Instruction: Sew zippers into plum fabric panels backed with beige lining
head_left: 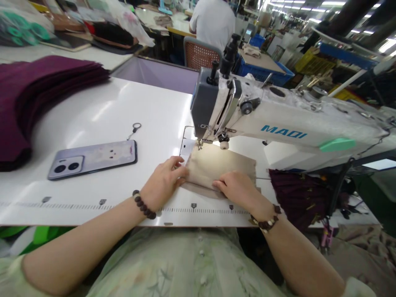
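Observation:
A beige piece of fabric [221, 163] lies on the white sewing table under the lamp glow, its near edge showing a second layer. Its far left corner sits at the needle and presser foot [200, 144] of a white sewing machine [284, 111]. My left hand [165, 180] is closed at the fabric's left edge, fingers bent and thumb against the cloth. With curled fingers, my right hand [237, 189] grips the near edge, thumb and forefinger on it. Whether the needle is in the cloth, I cannot tell.
Left of my hands lies a phone [95, 159] with a ring strap [134, 128]. Stacked maroon fabric [46, 90] fills the far left. More maroon cloth [300, 196] hangs at the right. Along the front edge runs a printed ruler [179, 210]. A person [213, 20] sits beyond the table.

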{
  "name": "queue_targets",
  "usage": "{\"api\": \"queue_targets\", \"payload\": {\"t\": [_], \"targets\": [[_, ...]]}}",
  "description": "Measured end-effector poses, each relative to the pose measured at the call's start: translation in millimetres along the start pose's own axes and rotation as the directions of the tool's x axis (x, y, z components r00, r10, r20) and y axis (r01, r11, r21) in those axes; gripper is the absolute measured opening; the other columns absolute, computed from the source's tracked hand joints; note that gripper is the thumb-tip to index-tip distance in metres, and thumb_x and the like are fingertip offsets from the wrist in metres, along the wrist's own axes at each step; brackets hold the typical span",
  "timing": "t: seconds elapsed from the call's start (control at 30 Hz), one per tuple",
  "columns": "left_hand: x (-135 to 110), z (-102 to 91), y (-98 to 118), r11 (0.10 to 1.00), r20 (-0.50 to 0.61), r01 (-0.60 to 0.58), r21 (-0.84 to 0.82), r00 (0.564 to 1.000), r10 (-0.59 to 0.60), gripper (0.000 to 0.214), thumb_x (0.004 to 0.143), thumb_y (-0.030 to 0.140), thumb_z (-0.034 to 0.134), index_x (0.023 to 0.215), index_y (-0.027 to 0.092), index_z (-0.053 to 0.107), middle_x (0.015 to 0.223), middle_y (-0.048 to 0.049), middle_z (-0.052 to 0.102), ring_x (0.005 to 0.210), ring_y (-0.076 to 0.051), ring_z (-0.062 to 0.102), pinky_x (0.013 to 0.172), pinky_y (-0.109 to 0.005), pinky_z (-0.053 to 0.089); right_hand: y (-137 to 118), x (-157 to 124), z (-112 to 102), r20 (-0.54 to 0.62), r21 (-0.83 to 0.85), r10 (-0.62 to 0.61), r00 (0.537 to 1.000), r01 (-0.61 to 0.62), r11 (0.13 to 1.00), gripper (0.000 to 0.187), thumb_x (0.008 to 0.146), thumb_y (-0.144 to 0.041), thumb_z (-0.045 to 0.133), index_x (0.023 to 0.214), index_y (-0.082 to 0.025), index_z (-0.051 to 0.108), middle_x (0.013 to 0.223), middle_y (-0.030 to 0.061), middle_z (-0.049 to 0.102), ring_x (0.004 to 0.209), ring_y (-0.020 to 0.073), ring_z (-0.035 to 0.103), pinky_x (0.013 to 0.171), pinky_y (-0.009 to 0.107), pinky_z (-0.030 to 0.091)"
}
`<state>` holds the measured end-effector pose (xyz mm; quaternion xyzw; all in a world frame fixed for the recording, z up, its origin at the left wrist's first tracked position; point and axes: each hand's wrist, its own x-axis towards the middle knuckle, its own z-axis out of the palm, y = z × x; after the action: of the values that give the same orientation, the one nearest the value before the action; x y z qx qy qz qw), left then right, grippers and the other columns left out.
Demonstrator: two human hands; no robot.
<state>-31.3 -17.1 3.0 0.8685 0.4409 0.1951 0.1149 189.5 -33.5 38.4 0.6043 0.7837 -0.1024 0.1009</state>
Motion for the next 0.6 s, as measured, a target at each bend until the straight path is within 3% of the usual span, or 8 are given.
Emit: {"api": "queue_targets", "payload": {"t": [0.13,0.2,0.27,0.33,0.4,0.6], "targets": [[4,-1.5,-3,0.954,0.08,-0.196,0.227,0.98,0.183,0.026,0.088,0.014,0.038,0.102,0.02,0.059,0.12,-0.0088,0.044,0.105,-0.024,0.044,0.093,-0.046,0.035,-12,-7,-2,0.044,-0.065,0.042,0.998,-0.039,0.997,0.033,0.089,-0.038,0.04,0.083,-0.015,0.063,0.068,0.0098,0.064,0.064,0.0235,0.063,0.055,0.03,0.044],[11,-2.6,-3,0.923,0.154,-0.259,0.284,0.963,0.223,0.031,0.088,0.012,0.036,0.112,0.02,0.055,0.123,-0.0086,0.045,0.11,-0.023,0.041,0.098,-0.046,0.03,-17,-8,-3,0.003,-0.086,0.003,1.0,-0.002,0.996,0.025,0.09,-0.031,0.04,0.098,-0.015,0.058,0.074,0.0103,0.064,0.067,0.0235,0.063,0.061,0.033,0.047],[21,-2.4,-3,0.906,0.192,-0.286,0.311,0.953,0.235,0.032,0.089,0.012,0.035,0.114,0.018,0.053,0.124,-0.0087,0.045,0.113,-0.023,0.04,0.1,-0.045,0.028,-17,-5,-3,-0.095,-0.102,-0.153,0.984,0.144,0.984,0.027,0.089,-0.022,0.038,0.114,-0.018,0.05,0.099,0.0124,0.061,0.092,0.0259,0.059,0.082,0.045,0.044],[31,-0.5,-3,0.901,0.202,-0.289,0.323,0.951,0.233,0.029,0.089,0.013,0.035,0.111,0.015,0.055,0.123,-0.0088,0.047,0.112,-0.023,0.04,0.101,-0.045,0.027,-13,2,1,-0.162,-0.114,-0.341,0.926,0.326,0.939,0.039,0.089,-0.017,0.036,0.128,-0.022,0.039,0.13,0.0108,0.044,0.12,0.0273,0.04,0.098,0.055,0.027],[38,2.4,-5,0.901,0.212,-0.295,0.319,0.949,0.235,0.029,0.09,0.013,0.036,0.111,0.013,0.054,0.117,-0.0087,0.052,0.108,-0.023,0.042,0.101,-0.044,0.028,-8,10,7,-0.155,-0.085,-0.435,0.887,0.427,0.9,0.045,0.089,-0.019,0.035,0.134,-0.023,0.03,0.143,0.0058,0.026,0.13,0.0245,0.024,0.103,0.056,0.019],[39,10.5,-11,0.912,0.219,-0.316,0.262,0.94,0.263,0.03,0.088,0.011,0.039,0.115,0.01,0.051,0.112,-0.0073,0.055,0.11,-0.02,0.043,0.105,-0.039,0.021,-7,14,22,-0.143,0.007,-0.371,0.917,0.376,0.926,0.045,0.091,-0.022,0.032,0.136,-0.023,0.028,0.144,0.0023,0.022,0.132,0.019,0.019,0.104,0.053,0.023]]}}
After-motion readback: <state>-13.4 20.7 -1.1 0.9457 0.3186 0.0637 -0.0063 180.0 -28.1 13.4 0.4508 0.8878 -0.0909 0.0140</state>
